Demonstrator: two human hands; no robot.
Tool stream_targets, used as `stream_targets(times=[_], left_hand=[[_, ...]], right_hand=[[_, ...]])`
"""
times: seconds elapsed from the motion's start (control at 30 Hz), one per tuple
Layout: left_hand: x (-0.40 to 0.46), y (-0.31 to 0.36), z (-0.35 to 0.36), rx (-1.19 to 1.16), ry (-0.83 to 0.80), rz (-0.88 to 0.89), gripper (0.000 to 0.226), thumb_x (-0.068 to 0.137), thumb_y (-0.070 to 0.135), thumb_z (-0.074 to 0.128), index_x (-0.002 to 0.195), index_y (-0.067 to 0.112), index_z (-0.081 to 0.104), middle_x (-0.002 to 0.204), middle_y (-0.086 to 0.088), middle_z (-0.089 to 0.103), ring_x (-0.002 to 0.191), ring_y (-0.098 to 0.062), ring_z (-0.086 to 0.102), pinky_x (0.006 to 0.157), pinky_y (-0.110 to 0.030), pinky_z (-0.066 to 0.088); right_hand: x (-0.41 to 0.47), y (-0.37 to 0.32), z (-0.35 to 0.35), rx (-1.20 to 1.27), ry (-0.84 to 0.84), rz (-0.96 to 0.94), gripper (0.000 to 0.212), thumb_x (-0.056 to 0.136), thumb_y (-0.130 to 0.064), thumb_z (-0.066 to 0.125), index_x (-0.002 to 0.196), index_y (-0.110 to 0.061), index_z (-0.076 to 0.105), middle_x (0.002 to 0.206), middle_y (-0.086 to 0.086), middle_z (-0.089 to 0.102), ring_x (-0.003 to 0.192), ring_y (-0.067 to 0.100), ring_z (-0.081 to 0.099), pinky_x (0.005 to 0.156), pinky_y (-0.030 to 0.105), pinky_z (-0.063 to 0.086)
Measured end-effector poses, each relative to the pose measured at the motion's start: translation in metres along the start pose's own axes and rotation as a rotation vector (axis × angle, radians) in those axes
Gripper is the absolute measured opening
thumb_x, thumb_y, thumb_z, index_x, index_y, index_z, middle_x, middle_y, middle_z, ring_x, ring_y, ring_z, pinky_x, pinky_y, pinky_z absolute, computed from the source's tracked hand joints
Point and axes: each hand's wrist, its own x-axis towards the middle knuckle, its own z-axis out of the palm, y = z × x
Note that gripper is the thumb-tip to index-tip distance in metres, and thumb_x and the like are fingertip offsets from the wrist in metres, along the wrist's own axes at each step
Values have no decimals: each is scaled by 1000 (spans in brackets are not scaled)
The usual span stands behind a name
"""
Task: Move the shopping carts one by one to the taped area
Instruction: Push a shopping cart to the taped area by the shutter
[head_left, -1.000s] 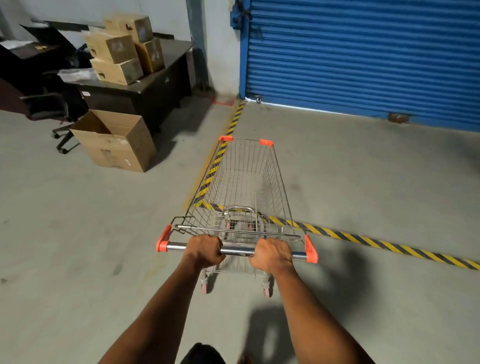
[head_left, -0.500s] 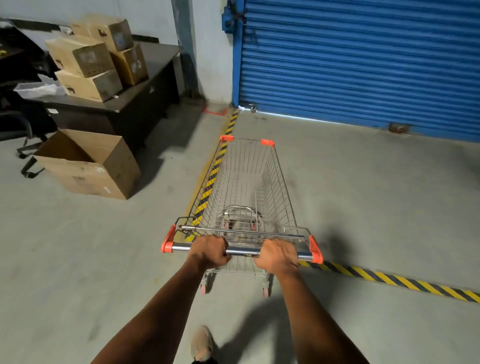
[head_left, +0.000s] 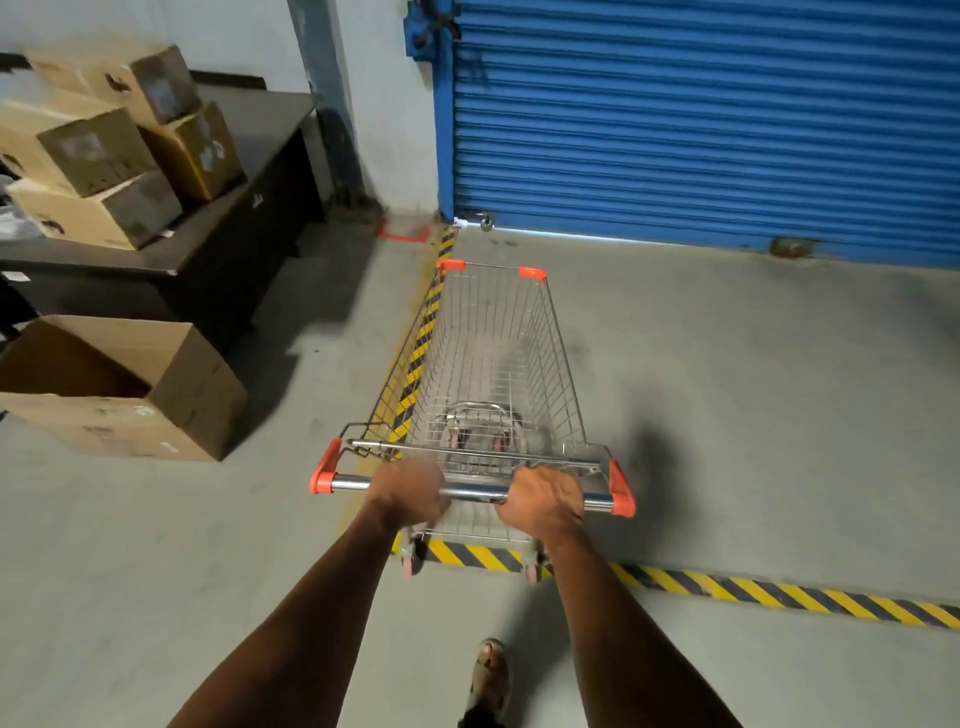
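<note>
A silver wire shopping cart (head_left: 550, 364) with orange corner caps stands in front of me, its basket empty. My left hand (head_left: 408, 493) and my right hand (head_left: 543, 499) both grip its chrome handle bar (head_left: 475, 491). Yellow-and-black floor tape (head_left: 779, 592) marks an area in front of the blue shutter. The cart's basket lies inside that area, hugging the left strip of tape (head_left: 415, 364). Its rear wheels sit on the near strip.
A blue roller shutter (head_left: 701, 114) closes the far side. An open cardboard box (head_left: 171, 395) lies on the floor at left, beside a dark desk (head_left: 244, 208) stacked with several cardboard boxes (head_left: 104, 150). My foot (head_left: 488, 670) shows below the cart.
I have pushed the cart forward over the near tape strip; the tape has slid from under the basket to under the rear wheels. The shutter and desk are closer.
</note>
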Motion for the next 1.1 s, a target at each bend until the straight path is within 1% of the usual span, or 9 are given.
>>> stream_targets(times=[0.13,0.27,0.43,0.57,0.7,0.83,0.93,1.03,1.1], left_hand=[[46,-18,-8,3,3,11,43,78,60,53,94,23,68,93,-1,74,93,-24,69,78,-32,51],[83,-31,-18,-1,3,30,42,77,60,51,88,23,69,84,0,73,84,-23,69,73,-31,50],[109,-45,-22,5,16,52,45,77,61,46,85,22,68,77,1,70,77,-22,68,68,-29,50],[125,-54,-24,21,16,80,45,78,59,47,86,22,70,78,0,71,77,-22,69,68,-29,50],[131,-56,-26,40,-7,101,44,81,58,46,91,22,70,82,0,72,78,-22,69,71,-30,53],[132,-58,-24,46,-22,84,44,82,60,46,93,23,69,84,1,72,81,-23,69,74,-32,55],[132,-57,-21,21,-32,100,44,82,60,46,94,24,67,87,1,71,84,-23,69,75,-33,55],[133,-58,-23,-22,-38,122,49,79,62,41,101,24,64,95,1,71,89,-23,68,78,-35,55],[131,-52,-27,-27,-35,163,52,80,64,42,107,25,60,100,-1,70,93,-25,67,79,-36,55]], right_hand=[[48,1,-12,-7,18,-17,40,84,-52,58,101,-19,74,97,2,76,91,25,73,79,36,54],[86,4,-24,-14,17,-38,36,86,-52,59,100,-22,71,96,2,74,89,25,71,76,36,51],[114,2,-33,-6,-5,-28,36,86,-56,59,96,-23,71,87,-1,71,81,22,69,76,35,55],[130,0,-36,-6,-37,-14,35,87,-55,59,94,-22,71,83,-2,68,80,22,67,78,35,55],[137,1,-37,-17,-62,-16,35,88,-53,60,100,-22,72,84,-2,66,83,20,66,82,36,56],[140,2,-32,-51,-64,-16,36,89,-53,59,101,-21,72,81,-3,63,77,20,61,77,34,52],[140,3,-29,-37,-56,-13,40,91,-56,58,104,-21,72,89,0,70,83,21,65,81,36,53],[141,3,-28,-40,-51,-22,42,92,-55,59,111,-20,71,102,4,72,94,23,65,89,40,53],[136,5,-28,-52,10,-27,44,89,-53,61,119,-22,70,115,5,69,106,25,62,98,44,48]])
